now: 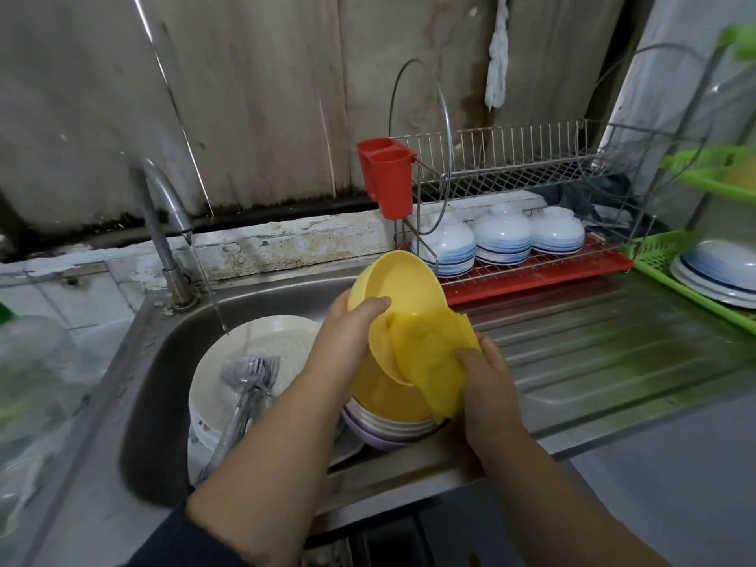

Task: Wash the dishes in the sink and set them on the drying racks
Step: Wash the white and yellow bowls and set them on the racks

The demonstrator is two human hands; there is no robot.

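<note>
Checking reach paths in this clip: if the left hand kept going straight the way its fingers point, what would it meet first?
The left hand already grips the yellow plastic bowl; beyond it, probably the red drip tray of the wire dish rack, though depth is unclear.
</note>
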